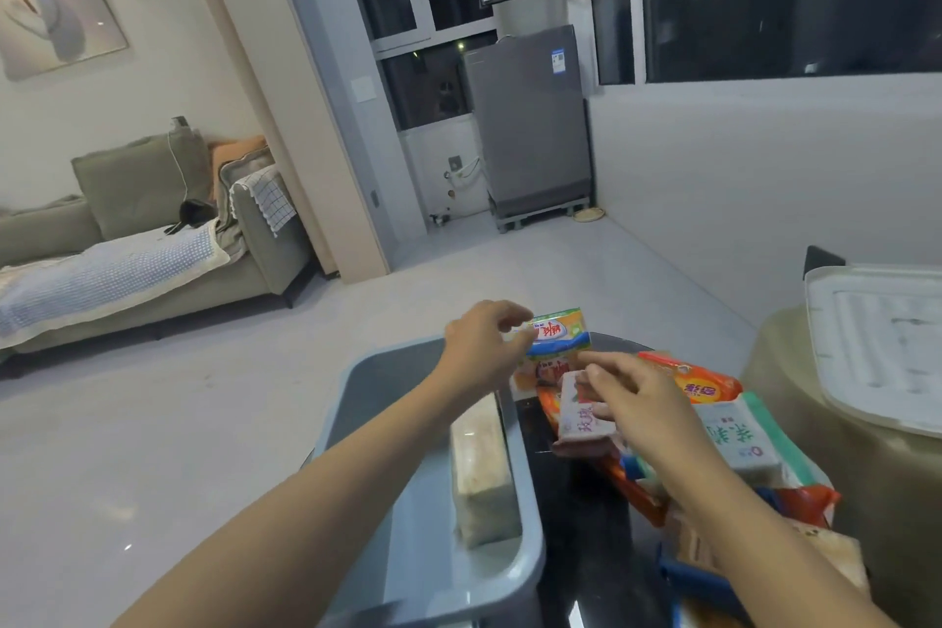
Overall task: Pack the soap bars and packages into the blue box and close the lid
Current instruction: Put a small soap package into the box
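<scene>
Now | left hand (481, 347) fingers pinch green-blue packet (558, 334) | right hand (632, 395) fingers spread, perhaps touching pink bar (578, 418)

one blue box (387, 433) sits at seven o'clock of the pile, and one pale wrapped block (481, 464) stands inside it along its three o'clock wall. one white lid (882, 347) lies at three o'clock. two hands show: the left hand (479, 347) and the right hand (632, 393). the loose packages on the dark table (576, 515) overlap, so the count is rough: one green-and-blue packet (560, 329) at twelve o'clock of the pile, one pink-lettered white bar (581, 416) at its centre, one orange packet (706, 385) at two o'clock, one green-lettered white bar (739, 439) at four o'clock. more orange and blue wrappers lie at five o'clock; their number cannot be told.
</scene>
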{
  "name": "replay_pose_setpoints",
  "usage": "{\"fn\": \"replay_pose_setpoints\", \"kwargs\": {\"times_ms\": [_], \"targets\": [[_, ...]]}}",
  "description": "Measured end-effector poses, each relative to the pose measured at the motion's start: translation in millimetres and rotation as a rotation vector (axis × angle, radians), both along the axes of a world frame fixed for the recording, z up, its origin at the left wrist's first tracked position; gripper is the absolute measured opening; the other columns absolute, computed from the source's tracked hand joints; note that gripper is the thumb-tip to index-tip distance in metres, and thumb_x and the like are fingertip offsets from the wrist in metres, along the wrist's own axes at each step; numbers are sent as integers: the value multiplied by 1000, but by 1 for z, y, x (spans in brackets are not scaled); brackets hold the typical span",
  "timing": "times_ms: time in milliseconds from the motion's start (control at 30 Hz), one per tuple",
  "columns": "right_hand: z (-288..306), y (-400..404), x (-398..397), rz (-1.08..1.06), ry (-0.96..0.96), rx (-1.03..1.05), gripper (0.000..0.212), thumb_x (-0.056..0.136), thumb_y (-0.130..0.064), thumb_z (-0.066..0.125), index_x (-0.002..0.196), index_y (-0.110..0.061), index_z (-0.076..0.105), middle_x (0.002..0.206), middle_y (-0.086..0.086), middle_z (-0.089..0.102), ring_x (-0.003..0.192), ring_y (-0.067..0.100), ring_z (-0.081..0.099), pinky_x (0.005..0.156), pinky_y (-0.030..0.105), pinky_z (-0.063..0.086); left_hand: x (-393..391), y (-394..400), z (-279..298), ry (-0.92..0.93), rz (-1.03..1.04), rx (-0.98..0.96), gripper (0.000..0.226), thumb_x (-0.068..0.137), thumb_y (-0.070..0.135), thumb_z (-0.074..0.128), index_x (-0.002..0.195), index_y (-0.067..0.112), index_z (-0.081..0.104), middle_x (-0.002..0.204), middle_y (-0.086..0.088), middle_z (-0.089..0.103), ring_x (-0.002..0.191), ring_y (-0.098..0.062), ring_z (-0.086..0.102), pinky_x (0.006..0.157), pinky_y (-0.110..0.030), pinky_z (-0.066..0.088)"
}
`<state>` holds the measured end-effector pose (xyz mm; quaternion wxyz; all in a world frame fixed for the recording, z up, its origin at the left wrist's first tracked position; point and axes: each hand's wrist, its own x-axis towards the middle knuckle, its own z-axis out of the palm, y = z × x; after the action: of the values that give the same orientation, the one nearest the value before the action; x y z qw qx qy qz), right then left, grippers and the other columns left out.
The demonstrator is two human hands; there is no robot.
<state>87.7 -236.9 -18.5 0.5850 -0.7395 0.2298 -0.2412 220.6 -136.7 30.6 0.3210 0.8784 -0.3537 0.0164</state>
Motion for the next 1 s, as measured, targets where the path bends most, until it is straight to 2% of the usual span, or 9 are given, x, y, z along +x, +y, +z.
{"fn": "replay_pose_setpoints", "kwargs": {"times_ms": [67, 167, 300, 367, 467, 733, 833, 900, 1000], "targets": [[-1, -12, 3, -65, -41, -134, 22, 95, -25, 48, 111, -27, 62, 101, -7, 67, 83, 2, 61, 61, 16, 50, 13, -23, 1, -11, -85, 156, 38, 89, 31, 58, 125, 18, 59, 129, -3, 59, 111, -13, 55, 87, -25, 44], [0, -29, 4, -127, -39, -340, 21, 94, -25, 48, 105, -25, 66, 86, -12, 65, 77, -1, 60, 59, 15, 48, 35, -56, -4, 3, -145, 343, 49, 89, 32, 60, 135, 20, 50, 141, -2, 51, 124, -21, 49, 87, -27, 40], [-13, -54, 4, -56, 289, -658, 26, 91, -39, 48, 108, -31, 66, 102, -6, 69, 94, 15, 61, 78, 33, 51, 61, -86, -17, 54, -162, 534, 65, 82, 37, 65, 142, 28, 40, 146, -2, 46, 129, -25, 44, 97, -33, 37], [-21, -61, 2, 8, 463, -782, 32, 89, -48, 43, 100, -30, 68, 97, -3, 70, 89, 19, 61, 78, 36, 50, 71, -97, -24, 72, -178, 638, 73, 80, 39, 67, 145, 30, 34, 146, -4, 45, 129, -27, 45, 102, -40, 38], [-29, -67, 1, 25, 485, -780, 43, 88, -56, 39, 90, -27, 71, 86, -3, 71, 81, 16, 60, 74, 35, 49, 82, -109, -35, 79, -186, 730, 81, 80, 37, 67, 148, 35, 23, 149, -4, 41, 131, -29, 44, 104, -44, 39], [-37, -61, 2, -39, 431, -871, 46, 90, -56, 36, 90, -27, 72, 91, -2, 70, 98, 22, 52, 70, 32, 29, 97, -117, -46, 10, -202, 555, 78, 77, 25, 71, 144, 38, 33, 146, 0, 45, 123, -24, 48, 80, -26, 41], [-36, -62, 3, -38, 429, -847, 45, 89, -56, 37, 87, -27, 72, 87, -4, 70, 94, 21, 52, 70, 31, 30, 88, -111, -34, 68, -195, 347, 79, 78, 25, 71, 144, 39, 32, 142, -1, 49, 109, -20, 54, 75, -22, 45], [-34, -61, 2, -30, 421, -827, 44, 89, -56, 39, 83, -27, 71, 83, -5, 70, 90, 19, 55, 70, 30, 33, 74, -104, -19, 59, -190, 197, 78, 76, 29, 73, 143, 40, 34, 134, -1, 56, 96, -15, 56, 62, -15, 47], [-28, -61, -2, -15, 370, -716, 35, 88, -52, 44, 89, -29, 72, 86, -5, 72, 85, 15, 61, 75, 31, 46, 47, -88, 12, 25, -169, -26, 77, 71, 33, 75, 140, 41, 40, 122, -1, 61, 96, -17, 63, 69, -28, 57]]}}
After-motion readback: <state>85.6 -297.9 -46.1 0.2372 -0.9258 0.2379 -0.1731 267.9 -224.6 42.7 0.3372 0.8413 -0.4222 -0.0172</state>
